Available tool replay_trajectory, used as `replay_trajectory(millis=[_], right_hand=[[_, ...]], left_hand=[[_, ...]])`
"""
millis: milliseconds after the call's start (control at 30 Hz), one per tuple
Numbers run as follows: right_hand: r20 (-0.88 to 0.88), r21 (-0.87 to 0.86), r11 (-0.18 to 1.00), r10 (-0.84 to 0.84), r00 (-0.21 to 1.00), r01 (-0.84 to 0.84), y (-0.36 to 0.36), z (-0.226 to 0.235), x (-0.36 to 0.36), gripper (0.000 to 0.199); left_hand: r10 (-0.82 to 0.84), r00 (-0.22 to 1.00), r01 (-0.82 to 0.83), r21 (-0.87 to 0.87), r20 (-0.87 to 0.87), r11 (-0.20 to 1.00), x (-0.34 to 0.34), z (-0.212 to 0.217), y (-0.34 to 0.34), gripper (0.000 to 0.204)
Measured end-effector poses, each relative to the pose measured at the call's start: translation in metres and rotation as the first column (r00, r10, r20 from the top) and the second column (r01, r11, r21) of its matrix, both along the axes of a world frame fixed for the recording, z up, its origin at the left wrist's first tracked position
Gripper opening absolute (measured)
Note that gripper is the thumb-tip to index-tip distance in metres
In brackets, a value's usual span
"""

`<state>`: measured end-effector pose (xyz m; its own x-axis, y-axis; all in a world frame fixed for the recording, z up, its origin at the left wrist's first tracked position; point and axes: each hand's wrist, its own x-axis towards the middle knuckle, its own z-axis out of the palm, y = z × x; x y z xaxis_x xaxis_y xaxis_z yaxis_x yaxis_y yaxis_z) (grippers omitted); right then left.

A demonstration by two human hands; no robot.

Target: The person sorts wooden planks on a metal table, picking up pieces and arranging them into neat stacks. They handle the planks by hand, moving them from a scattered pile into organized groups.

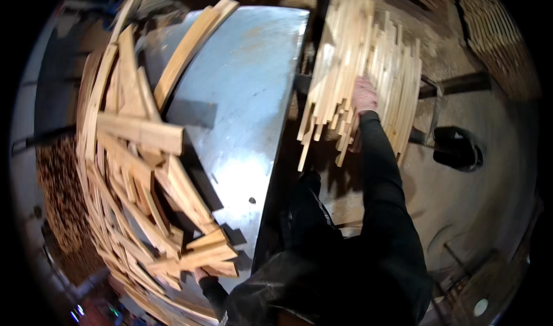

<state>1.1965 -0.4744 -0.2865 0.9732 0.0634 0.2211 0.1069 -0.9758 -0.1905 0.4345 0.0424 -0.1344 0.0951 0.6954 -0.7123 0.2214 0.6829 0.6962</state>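
Note:
My right hand [364, 95], in a pinkish glove, reaches forward onto a stack of long, narrow wooden strips [337, 55]. Its fingers look bent down around strips near the middle of the stack, though their tips are hidden. The near ends of the strips are uneven, and a few stick out toward me. At the lower left, my left hand [200, 275] is against the underside of a short wooden board [196, 257] at the near end of a loose pile. That board covers its fingers, so their grip cannot be seen.
A shiny metal table [242, 95] lies between the two lots of wood. Mixed boards [141, 131] pile up along its left side, some overhanging. More stacked wood [60, 193] stands beyond at left, and another stack [495, 32] at far right. A dark container [457, 148] sits right of my arm.

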Motion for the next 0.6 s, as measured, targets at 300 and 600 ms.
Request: replay_trajectory(millis=[300,600], right_hand=[[0.050,0.916,0.229,0.748,0.662,-0.329,0.217,0.259,-0.252,0.043],[-0.256,-0.110,-0.052,0.966,-0.022,-0.993,0.420,0.275,-0.570,0.090]], left_hand=[[-0.121,0.837,0.331,0.317,-0.534,0.889,0.054,0.122,-0.020,0.056],[-0.018,0.999,0.028,0.270,-0.039,0.962,-0.102,0.165,-0.132,0.054]])
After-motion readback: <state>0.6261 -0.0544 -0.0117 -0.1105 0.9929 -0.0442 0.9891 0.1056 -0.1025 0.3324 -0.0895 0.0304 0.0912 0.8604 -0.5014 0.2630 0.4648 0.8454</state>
